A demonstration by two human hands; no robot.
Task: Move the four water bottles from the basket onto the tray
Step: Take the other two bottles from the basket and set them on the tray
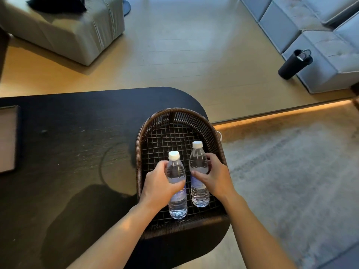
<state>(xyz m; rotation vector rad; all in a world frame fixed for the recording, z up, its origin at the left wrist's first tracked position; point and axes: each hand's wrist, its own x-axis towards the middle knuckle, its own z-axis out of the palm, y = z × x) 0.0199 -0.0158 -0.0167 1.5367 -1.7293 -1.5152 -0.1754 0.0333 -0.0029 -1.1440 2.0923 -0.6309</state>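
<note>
A dark woven basket sits at the right end of a black table. Two clear water bottles with white caps stand upright inside it. My left hand is wrapped around the left bottle. My right hand grips the middle of the right bottle. A tray with a dark rim lies at the table's far left edge, only partly in view. No other bottles are visible.
A grey armchair stands beyond the table at the upper left. A grey sofa is at the upper right with a black cylindrical flask on the floor beside it. A grey rug lies right of the table.
</note>
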